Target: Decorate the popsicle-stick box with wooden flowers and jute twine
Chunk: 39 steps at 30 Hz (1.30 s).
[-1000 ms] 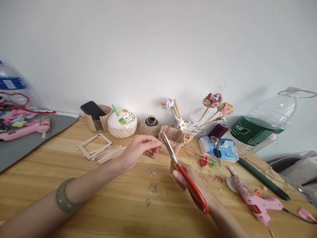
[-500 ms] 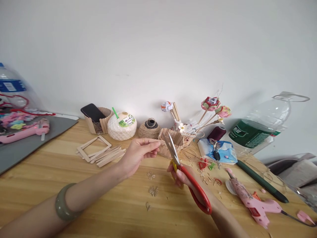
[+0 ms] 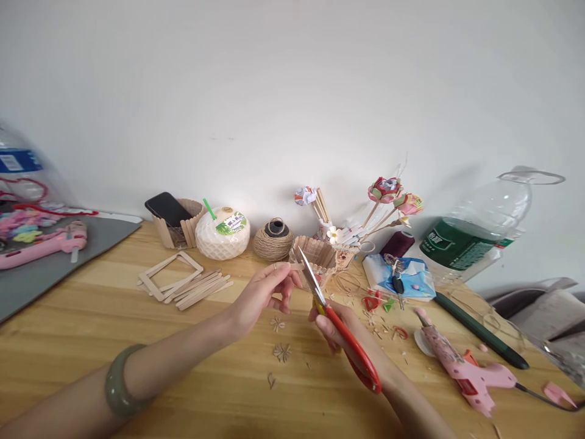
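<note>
Between the thumb and fingers of my left hand (image 3: 258, 296) I pinch a short, flat wooden craft stick (image 3: 297, 266). Its free end reaches the blades of the red-handled scissors (image 3: 354, 347), which are only slightly apart; whether they bite into the wood I cannot tell. My right hand (image 3: 336, 326) is wrapped round the scissors' handles. Below my hands, two small flower-shaped wooden pieces (image 3: 282, 352) and a curled scrap (image 3: 272, 381) lie on the table. A craft-stick box (image 3: 315, 250) stands just behind the blades.
Loose craft sticks (image 3: 201, 289) and a stick frame (image 3: 158, 286) lie left. Behind stand a phone (image 3: 169, 208) in a stick holder, a white coconut (image 3: 223, 235) and a twine ball (image 3: 273, 241). On the right are a pink glue gun (image 3: 466, 372) and a large bottle (image 3: 475, 228).
The scissors have moved slightly left and their blades have drawn closer together at the craft stick. My left hand has tilted a little, and the whole view has shifted slightly.
</note>
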Tool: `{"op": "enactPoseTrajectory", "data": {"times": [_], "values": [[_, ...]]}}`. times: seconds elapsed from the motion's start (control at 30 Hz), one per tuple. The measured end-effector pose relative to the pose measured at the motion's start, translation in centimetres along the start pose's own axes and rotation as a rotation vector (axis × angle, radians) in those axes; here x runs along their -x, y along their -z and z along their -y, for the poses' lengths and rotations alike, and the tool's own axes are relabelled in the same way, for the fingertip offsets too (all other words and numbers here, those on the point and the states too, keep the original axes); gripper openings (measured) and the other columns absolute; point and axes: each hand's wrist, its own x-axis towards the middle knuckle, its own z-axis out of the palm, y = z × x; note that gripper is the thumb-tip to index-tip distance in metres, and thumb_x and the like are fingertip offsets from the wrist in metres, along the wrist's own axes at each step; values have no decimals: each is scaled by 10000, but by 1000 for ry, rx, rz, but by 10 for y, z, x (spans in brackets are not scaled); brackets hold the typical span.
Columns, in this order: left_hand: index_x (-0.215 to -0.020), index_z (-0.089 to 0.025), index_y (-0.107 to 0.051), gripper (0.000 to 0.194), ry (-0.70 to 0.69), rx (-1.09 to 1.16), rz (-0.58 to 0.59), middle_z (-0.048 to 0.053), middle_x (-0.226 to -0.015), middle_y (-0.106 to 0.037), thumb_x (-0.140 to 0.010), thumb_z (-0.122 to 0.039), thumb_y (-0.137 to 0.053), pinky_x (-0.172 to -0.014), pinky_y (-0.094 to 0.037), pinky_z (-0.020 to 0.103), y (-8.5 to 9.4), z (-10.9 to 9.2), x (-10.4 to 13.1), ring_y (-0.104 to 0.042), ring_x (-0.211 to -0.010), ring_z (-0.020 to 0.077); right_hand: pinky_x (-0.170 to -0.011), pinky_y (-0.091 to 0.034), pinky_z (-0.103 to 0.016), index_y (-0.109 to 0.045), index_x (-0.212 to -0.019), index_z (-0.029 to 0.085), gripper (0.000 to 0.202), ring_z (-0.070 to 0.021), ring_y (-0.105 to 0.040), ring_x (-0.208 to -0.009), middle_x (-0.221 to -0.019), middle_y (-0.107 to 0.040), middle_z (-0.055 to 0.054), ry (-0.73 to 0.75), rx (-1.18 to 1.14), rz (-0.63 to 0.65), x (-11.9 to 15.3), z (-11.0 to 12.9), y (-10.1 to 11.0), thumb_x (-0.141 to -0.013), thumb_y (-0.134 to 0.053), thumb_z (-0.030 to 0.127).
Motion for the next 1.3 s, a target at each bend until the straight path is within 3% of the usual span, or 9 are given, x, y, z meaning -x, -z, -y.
{"op": "enactPoseTrajectory", "data": {"times": [0.17, 0.33, 0.47, 0.63, 0.77, 0.97, 1.3], "values": [[-744, -151, -699, 335, 6, -64, 21, -13, -645, -434, -773, -446, -542, -568, -428, 221, 1, -2, -1, -422, -614, 105, -432, -286, -217, -421, -667, 188, 561, -79, -327, -464, -536, -350, 63, -16, -5, -14, -1, -1, 1, -700, -483, 745], [-693, -138, -671, 268, 2, -118, -47, -12, -639, -494, -745, -390, -598, -579, -424, 221, 7, -5, -5, -454, -603, 92, -418, -264, -207, -389, -644, 197, 552, -72, -315, -455, -521, -334, 71, -45, 22, -12, -1, 0, 3, -709, -478, 738], [-829, -151, -651, 225, 14, -164, -85, -9, -645, -593, -685, -320, -689, -580, -430, 221, 10, -9, -8, -518, -594, 95, -422, -266, -210, -380, -636, 201, 529, -76, -318, -465, -534, -334, 71, -73, 64, -35, -1, -1, 4, -705, -523, 706], [-674, -137, -615, 187, 2, -210, -111, -15, -585, -597, -651, -294, -713, -569, -445, 222, 9, -13, -10, -533, -561, 94, -490, -309, -236, -435, -674, 184, 538, -105, -360, -547, -613, -370, 40, -18, 110, -37, -1, 1, 7, -710, -501, 718], [-729, -143, -609, 199, -33, -197, -118, 1, -686, -651, -669, -313, -693, -598, -467, 225, 8, -11, -8, -557, -599, 92, -600, -341, -268, -477, -769, 176, 528, -141, -408, -648, -699, -444, 10, 42, 172, -9, 0, 3, 8, -751, -454, 703], [-775, -145, -594, 211, -38, -176, -106, -5, -667, -653, -654, -285, -695, -580, -467, 218, 6, -8, -8, -583, -618, 102, -663, -365, -301, -481, -881, 177, 422, -190, -488, -720, -788, -539, -23, -43, 363, -64, -1, 0, 4, -783, -499, 587], [-738, -134, -606, 179, -31, -190, -88, 6, -644, -650, -663, -279, -679, -573, -462, 219, 4, -5, -9, -594, -608, 109, -573, -315, -266, -358, -733, 221, 301, -155, -423, -611, -680, -483, 19, -64, 574, -135, 0, -2, 0, -810, -500, 475]]}}
